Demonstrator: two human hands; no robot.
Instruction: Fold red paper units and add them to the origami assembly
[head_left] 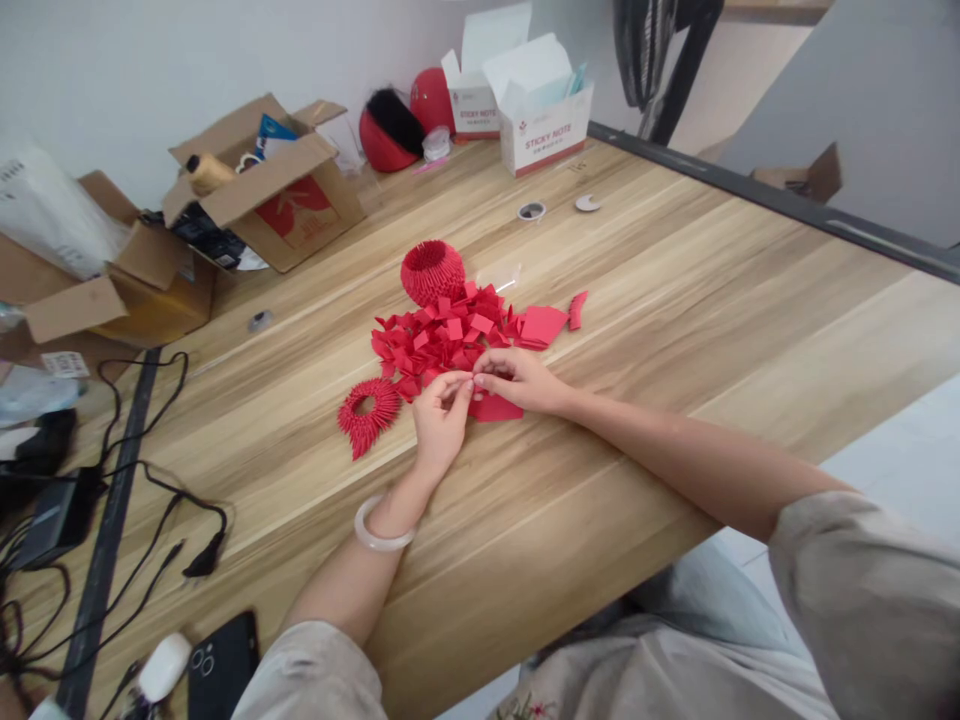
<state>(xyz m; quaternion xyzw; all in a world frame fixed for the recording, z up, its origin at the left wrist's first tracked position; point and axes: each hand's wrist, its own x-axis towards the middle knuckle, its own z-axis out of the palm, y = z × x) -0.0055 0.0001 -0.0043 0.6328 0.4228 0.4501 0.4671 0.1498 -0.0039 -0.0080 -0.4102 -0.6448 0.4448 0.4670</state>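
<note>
Above the wooden table, my left hand (441, 418) and my right hand (521, 380) meet fingertip to fingertip. Both pinch a small piece of red paper (474, 378), mostly covered by the fingers. Just under the hands lies a flat red sheet of paper (498, 409). Beyond them spreads a heap of folded red paper pieces (431, 340). A round, hollow red paper vase shape (432, 275) stands behind the heap. To the left is a ring of interlocked red paper pieces (370, 412) with a pointed tail. Flat red paper (543, 327) and a short joined strip (577, 311) lie to the right.
Open cardboard boxes (289, 205) stand at the back left, with white sticky note boxes (546, 125) at the back right. A tape roll (531, 211) lies on the tabletop. Black cables (161, 480), a phone (223, 665) and a white earphone case (166, 667) are at left.
</note>
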